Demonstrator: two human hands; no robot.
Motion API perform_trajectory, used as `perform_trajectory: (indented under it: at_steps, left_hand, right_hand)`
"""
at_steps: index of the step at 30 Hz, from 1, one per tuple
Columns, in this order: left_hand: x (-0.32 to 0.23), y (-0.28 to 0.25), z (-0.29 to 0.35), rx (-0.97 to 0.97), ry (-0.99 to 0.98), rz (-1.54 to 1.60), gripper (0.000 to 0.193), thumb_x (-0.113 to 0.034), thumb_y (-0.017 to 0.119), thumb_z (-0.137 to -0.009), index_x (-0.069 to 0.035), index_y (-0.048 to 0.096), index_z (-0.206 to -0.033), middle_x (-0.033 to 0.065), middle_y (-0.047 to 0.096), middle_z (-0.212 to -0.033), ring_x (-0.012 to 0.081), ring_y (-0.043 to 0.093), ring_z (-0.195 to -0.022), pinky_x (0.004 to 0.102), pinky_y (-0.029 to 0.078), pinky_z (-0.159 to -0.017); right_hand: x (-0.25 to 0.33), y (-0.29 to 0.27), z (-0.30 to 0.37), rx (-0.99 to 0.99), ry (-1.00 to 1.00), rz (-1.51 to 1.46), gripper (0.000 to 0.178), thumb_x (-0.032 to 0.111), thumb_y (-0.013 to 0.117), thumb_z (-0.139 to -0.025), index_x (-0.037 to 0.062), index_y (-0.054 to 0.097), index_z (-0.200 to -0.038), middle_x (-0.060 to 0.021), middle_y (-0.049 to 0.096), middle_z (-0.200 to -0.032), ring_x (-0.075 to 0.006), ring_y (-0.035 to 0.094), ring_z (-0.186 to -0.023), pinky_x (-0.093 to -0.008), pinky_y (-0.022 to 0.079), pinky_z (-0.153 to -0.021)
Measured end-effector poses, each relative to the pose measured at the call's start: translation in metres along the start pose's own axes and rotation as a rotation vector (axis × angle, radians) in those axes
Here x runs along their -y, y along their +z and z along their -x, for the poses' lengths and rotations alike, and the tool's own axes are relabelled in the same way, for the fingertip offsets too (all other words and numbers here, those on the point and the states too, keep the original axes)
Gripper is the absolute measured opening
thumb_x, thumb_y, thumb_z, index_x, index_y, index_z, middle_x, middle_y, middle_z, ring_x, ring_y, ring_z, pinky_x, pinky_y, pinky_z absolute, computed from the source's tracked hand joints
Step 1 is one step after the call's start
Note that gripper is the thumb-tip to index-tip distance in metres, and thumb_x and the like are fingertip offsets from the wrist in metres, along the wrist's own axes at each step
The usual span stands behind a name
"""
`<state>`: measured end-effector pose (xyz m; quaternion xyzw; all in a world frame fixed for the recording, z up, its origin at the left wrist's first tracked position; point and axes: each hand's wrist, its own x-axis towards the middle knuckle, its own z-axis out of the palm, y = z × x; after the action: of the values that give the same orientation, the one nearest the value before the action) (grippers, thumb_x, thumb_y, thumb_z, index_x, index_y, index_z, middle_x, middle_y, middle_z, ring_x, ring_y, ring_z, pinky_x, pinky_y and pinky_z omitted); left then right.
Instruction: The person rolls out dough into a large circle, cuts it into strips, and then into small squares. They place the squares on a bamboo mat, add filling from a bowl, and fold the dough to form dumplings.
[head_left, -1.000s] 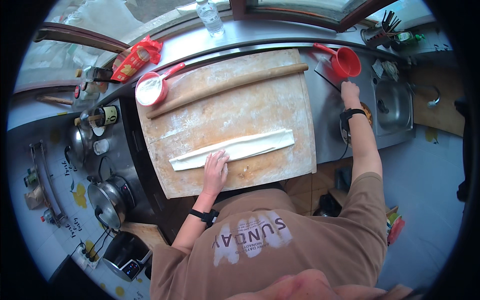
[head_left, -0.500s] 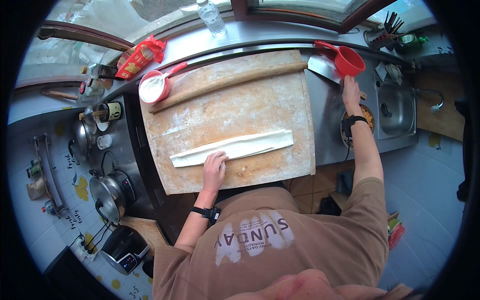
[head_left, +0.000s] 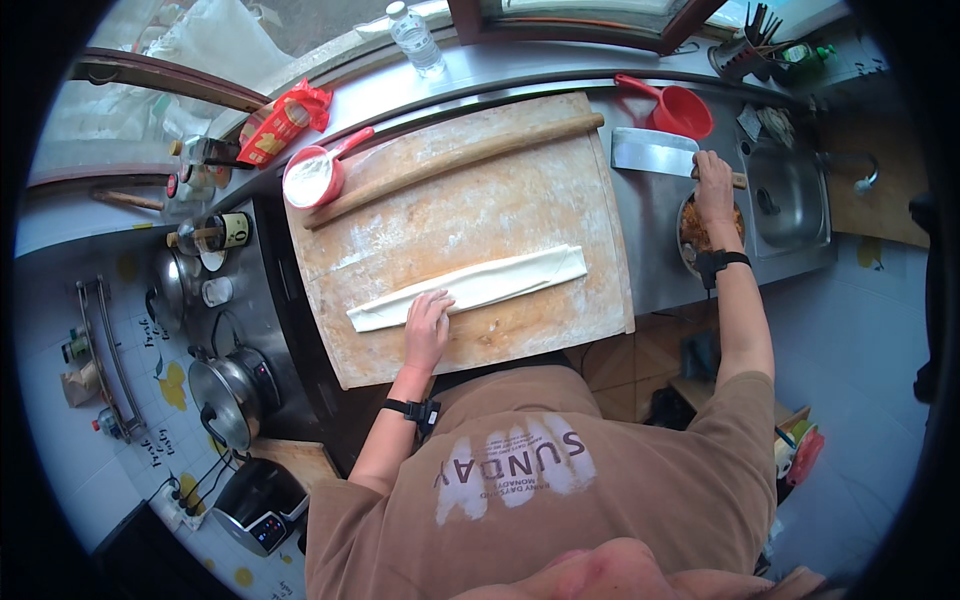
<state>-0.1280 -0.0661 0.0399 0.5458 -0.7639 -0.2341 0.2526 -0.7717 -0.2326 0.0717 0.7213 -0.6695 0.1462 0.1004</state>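
Mid-frame, on the board (head_left: 470, 220): dough strip (head_left: 505, 280) toward the lower edge, rolling pin (head_left: 452, 167) across the top, flour (head_left: 308, 183) in a scoop (head_left: 336, 178) at the upper left corner. Upper right: cleaver (head_left: 652, 153) beside the board, second scoop (head_left: 681, 112) behind it, sink (head_left: 795, 210) farther right.

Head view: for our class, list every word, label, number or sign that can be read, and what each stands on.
Wording isn't copied here; places only:
Brown T-shirt: large dark letters, readable; smaller lines, mostly too small.
Tiled wall: dark lettering, partly readable.
Red bag: print too small.
Dark jar: pale label, too blurred.
Black cooker: lit panel marks, too small.
White dough strip, cleaver: none readable.
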Motion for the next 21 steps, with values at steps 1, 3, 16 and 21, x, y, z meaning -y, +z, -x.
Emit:
perform_trajectory:
  at_steps: [1,3,16,21]
  left_hand:
    - [0.002,-0.001,-0.001,-0.002,0.011,0.007,0.028,0.006,0.073,-0.094,-0.004,0.079,-0.119,0.0147,0.077,-0.135,0.0396,0.07,-0.131,0.0512,0.054,-0.116]
    - [0.007,-0.003,-0.003,0.01,0.021,0.021,0.028,0.006,0.073,-0.094,-0.004,0.079,-0.119,0.0143,0.077,-0.135,0.0391,0.07,-0.13,0.0506,0.054,-0.116]
    - [0.056,-0.039,0.021,0.031,0.153,0.141,0.03,0.007,0.072,-0.092,-0.005,0.079,-0.118,0.0137,0.077,-0.135,0.0384,0.071,-0.129,0.049,0.058,-0.11]
    - [0.077,-0.055,0.029,0.055,0.21,0.14,0.029,0.006,0.072,-0.092,-0.005,0.079,-0.119,0.0144,0.077,-0.136,0.039,0.071,-0.129,0.0488,0.058,-0.11]
  right_hand:
    - [0.005,-0.01,0.005,-0.008,-0.007,0.007,0.029,-0.006,0.067,-0.091,0.008,0.062,-0.115,-0.0147,0.064,-0.108,-0.039,0.066,-0.11,-0.0515,0.052,-0.1]
    - [0.016,-0.031,0.015,-0.052,-0.025,0.058,0.029,-0.003,0.069,-0.092,0.0092,0.063,-0.117,-0.0141,0.063,-0.107,-0.0377,0.067,-0.11,-0.0519,0.052,-0.1]
    - [0.116,-0.152,0.091,0.094,1.031,-1.77,0.02,0.027,0.077,-0.115,0.0113,0.065,-0.116,0.0048,0.053,-0.074,-0.0043,0.045,-0.051,-0.0266,0.042,-0.046]
    - [0.172,-0.115,0.133,-0.053,1.338,-1.262,0.015,0.012,0.072,-0.11,0.0075,0.061,-0.119,0.0041,0.055,-0.075,-0.0072,0.047,-0.051,-0.0302,0.045,-0.044]
